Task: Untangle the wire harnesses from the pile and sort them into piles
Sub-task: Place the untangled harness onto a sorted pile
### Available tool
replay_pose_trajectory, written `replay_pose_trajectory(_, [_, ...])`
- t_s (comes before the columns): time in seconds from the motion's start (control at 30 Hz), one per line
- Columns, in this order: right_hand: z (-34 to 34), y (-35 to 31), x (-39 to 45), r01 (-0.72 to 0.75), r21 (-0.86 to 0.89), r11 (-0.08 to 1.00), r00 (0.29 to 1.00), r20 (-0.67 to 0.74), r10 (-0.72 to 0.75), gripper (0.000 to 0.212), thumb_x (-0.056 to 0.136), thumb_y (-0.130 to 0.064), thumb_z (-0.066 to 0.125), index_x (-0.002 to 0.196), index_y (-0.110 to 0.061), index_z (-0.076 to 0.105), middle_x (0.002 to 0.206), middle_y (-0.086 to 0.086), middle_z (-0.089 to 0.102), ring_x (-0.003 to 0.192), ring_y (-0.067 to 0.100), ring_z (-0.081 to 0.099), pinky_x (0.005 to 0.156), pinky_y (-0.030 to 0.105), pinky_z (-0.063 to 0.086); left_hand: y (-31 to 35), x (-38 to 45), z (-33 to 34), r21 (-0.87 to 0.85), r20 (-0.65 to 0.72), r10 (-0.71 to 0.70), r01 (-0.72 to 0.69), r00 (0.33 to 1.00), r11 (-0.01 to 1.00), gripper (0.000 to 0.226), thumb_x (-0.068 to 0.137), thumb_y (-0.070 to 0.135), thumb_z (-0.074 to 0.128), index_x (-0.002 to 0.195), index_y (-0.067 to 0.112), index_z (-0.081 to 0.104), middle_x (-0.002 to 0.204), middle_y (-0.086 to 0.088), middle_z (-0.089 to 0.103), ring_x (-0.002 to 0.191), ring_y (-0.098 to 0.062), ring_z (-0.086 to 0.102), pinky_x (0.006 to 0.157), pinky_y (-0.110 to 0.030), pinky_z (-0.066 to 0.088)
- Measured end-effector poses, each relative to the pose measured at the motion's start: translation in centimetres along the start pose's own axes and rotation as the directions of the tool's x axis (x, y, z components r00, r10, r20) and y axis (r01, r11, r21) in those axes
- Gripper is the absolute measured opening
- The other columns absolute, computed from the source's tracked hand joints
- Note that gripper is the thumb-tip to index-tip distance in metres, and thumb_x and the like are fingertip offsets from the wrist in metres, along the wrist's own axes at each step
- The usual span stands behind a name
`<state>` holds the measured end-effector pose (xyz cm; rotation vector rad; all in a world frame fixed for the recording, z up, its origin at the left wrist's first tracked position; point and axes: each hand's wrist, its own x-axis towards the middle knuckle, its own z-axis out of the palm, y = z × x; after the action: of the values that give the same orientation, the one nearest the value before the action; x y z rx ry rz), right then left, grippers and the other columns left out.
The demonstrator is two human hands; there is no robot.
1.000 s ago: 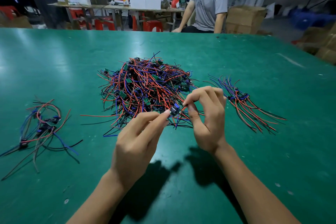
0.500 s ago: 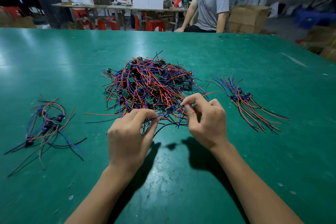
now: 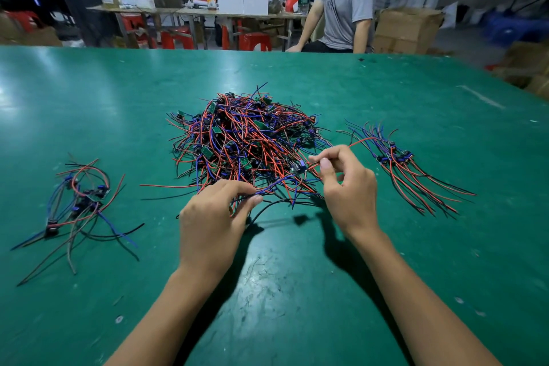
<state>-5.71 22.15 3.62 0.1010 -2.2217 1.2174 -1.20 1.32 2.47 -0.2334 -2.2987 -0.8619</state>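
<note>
Stretching between both hands (image 3: 285, 190): harness (image 3: 298, 169)

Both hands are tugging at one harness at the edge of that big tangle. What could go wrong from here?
1. The harness pinched by the right hand looks still laced into the central pile; pulling may drag neighbours along.
2. The left hand grips several wires at once, so a hard tug might strain one.
3. Dragged strands could spill toward the sorted right pile.

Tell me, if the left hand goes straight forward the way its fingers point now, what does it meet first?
Probably the big tangled pile. The left hand already pinches wires at the pile's near edge and points up-right into it; depth is hard to judge.
</note>
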Motion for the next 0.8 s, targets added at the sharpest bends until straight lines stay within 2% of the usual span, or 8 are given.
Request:
replay_pose_trajectory(0.07, [0.0, -0.1, 0.1, -0.021, 0.065, 0.998, 1.000, -0.003, 0.022, 0.012, 0.094, -0.023, 0.055, 0.089, -0.032, 0.062, 0.094, -0.021, 0.075, 0.086, 0.001, 0.070, 0.070, 0.033, 0.054, 0.0, 0.0, 0.3, -0.123, 0.025, -0.036, 0.039, 0.999, 0.992, 0.007, 0.085, 0.029, 0.080, 0.089, 0.025, 0.078, 0.090, 0.013, 0.072, 0.077, -0.009, 0.066, 0.071, -0.028, 0.051])
replay_pose_trajectory(0.17, [-0.1, -0.2, 0.2, -0.061, 0.150, 0.987, 0.998, 0.000, 0.061, 0.016, 0.097, -0.013, 0.058, 0.091, -0.027, 0.064, 0.099, -0.019, 0.076, 0.085, 0.006, 0.072, 0.068, 0.027, 0.050, 0.1, 0.1, 0.4, -0.264, 0.053, -0.106, 0.117, 0.993, 0.957, 0.006, 0.087, 0.023, 0.078, 0.092, 0.026, 0.078, 0.092, 0.016, 0.073, 0.089, -0.002, 0.067, 0.074, -0.009, 0.046])
replay_pose_trajectory(0.27, [-0.1, -0.4, 0.3, -0.113, 0.276, 0.955, 0.994, 0.018, 0.112, 0.017, 0.099, -0.005, 0.057, 0.095, -0.019, 0.067, 0.103, -0.009, 0.077, 0.083, 0.010, 0.072, 0.080, 0.028, 0.055, 0.2, 0.1, 0.5, -0.278, 0.071, -0.139, 0.153, 0.988, 0.948, 0.013, 0.086, 0.017, 0.079, 0.096, 0.026, 0.076, 0.090, 0.017, 0.074, 0.088, -0.001, 0.069, 0.075, -0.016, 0.049])
replay_pose_trajectory(0.33, [-0.1, -0.7, 0.4, -0.182, 0.441, 0.879, 0.983, 0.055, 0.176, 0.017, 0.100, 0.000, 0.055, 0.099, -0.014, 0.065, 0.101, 0.001, 0.078, 0.081, 0.011, 0.072, 0.079, 0.024, 0.055, 0.4, 0.1, 0.4, -0.293, 0.099, -0.178, 0.200, 0.979, 0.935, 0.015, 0.085, 0.018, 0.080, 0.095, 0.029, 0.075, 0.083, 0.019, 0.074, 0.082, -0.002, 0.069, 0.068, -0.020, 0.050])
replay_pose_trajectory(0.47, [-0.2, -1.2, 0.8, -0.323, 0.654, 0.684, 0.939, 0.131, 0.319, 0.022, 0.102, 0.003, 0.051, 0.105, -0.018, 0.047, 0.087, 0.005, 0.079, 0.079, 0.015, 0.073, 0.074, 0.025, 0.057, 0.9, 0.0, 0.4, -0.377, 0.176, -0.232, 0.283, 0.957, 0.882, 0.018, 0.082, 0.015, 0.083, 0.092, 0.029, 0.076, 0.080, 0.020, 0.075, 0.075, -0.002, 0.069, 0.064, -0.010, 0.045])
replay_pose_trajectory(0.57, [-0.3, -1.4, 1.1, -0.351, 0.761, 0.546, 0.912, 0.146, 0.384, 0.031, 0.103, 0.008, 0.046, 0.101, -0.021, 0.033, 0.083, 0.007, 0.078, 0.075, 0.016, 0.073, 0.069, 0.022, 0.058, 1.0, 0.3, 0.3, -0.482, 0.262, -0.318, 0.409, 0.911, 0.775, 0.018, 0.086, 0.011, 0.079, 0.095, 0.026, 0.076, 0.085, 0.012, 0.078, 0.079, -0.003, 0.072, 0.071, -0.016, 0.053])
replay_pose_trajectory(0.7, [-0.5, -1.4, 1.3, -0.378, 0.839, 0.390, 0.876, 0.189, 0.443, 0.036, 0.101, 0.012, 0.046, 0.103, -0.021, 0.031, 0.090, 0.010, 0.076, 0.080, 0.020, 0.075, 0.069, 0.020, 0.058, 1.0, 0.5, 0.0, -0.623, 0.369, -0.406, 0.547, 0.836, 0.560, 0.020, 0.094, -0.001, 0.065, 0.105, 0.014, 0.073, 0.089, -0.004, 0.079, 0.068, -0.013, 0.068, 0.059, -0.025, 0.057])
replay_pose_trajectory(0.8, [-0.5, -1.2, 1.4, -0.389, 0.860, 0.330, 0.859, 0.209, 0.468, 0.035, 0.101, 0.012, 0.045, 0.109, -0.019, 0.029, 0.091, 0.011, 0.075, 0.080, 0.019, 0.076, 0.068, 0.019, 0.059, 1.0, 0.9, -0.2, -0.712, 0.442, -0.427, 0.598, 0.789, 0.368, 0.023, 0.099, -0.004, 0.054, 0.111, 0.008, 0.069, 0.095, -0.011, 0.079, 0.068, -0.016, 0.068, 0.060, -0.024, 0.058])
